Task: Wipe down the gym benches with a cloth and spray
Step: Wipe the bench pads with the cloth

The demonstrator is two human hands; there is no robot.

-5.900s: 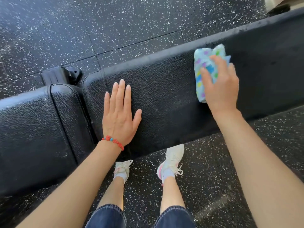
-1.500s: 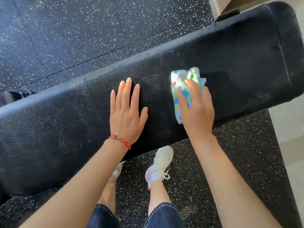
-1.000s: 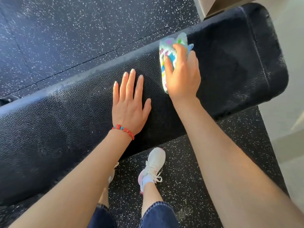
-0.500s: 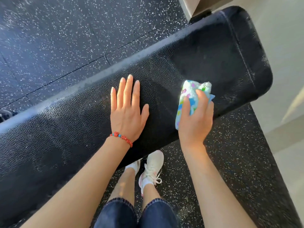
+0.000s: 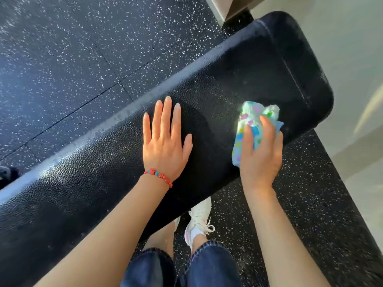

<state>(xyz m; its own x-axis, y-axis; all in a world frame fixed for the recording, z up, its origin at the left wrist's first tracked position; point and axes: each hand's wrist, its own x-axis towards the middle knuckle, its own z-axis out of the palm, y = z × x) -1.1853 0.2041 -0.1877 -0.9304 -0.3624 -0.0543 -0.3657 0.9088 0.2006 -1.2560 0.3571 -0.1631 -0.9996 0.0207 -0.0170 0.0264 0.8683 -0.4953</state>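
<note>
While left hand [image 5: 164, 146] lies flat | cloth [image 5: 251, 125] near bench [image 5: 83, 183] end, apparently pressed.

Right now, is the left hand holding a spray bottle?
No. The left hand lies flat and empty on the bench, while the right hand holds the cloth; no bottle is in view.

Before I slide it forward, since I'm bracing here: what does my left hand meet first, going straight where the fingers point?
Only bare pad, then the bench's far edge. The left hand points away from the cloth, which lies off to its right.
</note>
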